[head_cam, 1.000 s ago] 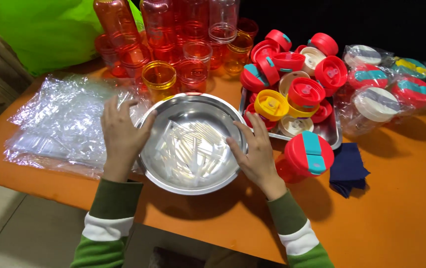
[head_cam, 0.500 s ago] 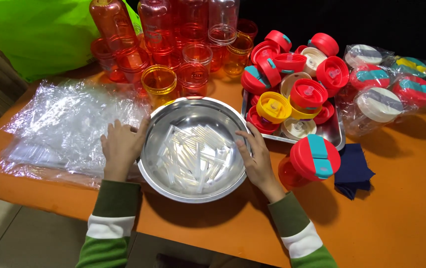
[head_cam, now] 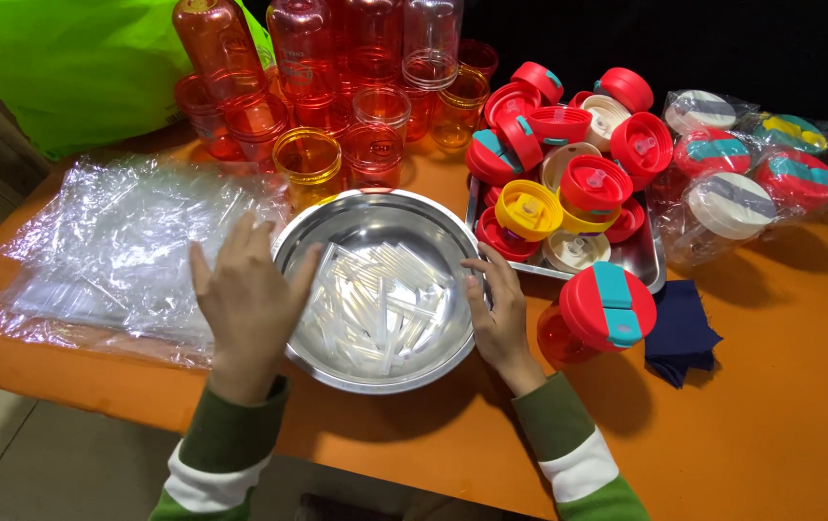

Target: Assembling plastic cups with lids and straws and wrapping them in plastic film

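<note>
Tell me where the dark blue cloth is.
In the head view the dark blue cloth lies on the orange table, right of the red-lidded bottle.

one steel bowl (head_cam: 375,224), one metal tray (head_cam: 647,259) (lids uncounted)

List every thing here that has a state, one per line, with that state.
Steel bowl: upright, holding clear straws.
Left hand: open, at the bowl's left rim.
Right hand: open, resting on the bowl's right rim.
Tray: piled with loose lids.
Capped cup: lid on.
Orange cups: lidless, stacked.
Plastic bags: flat, piled.
</note>
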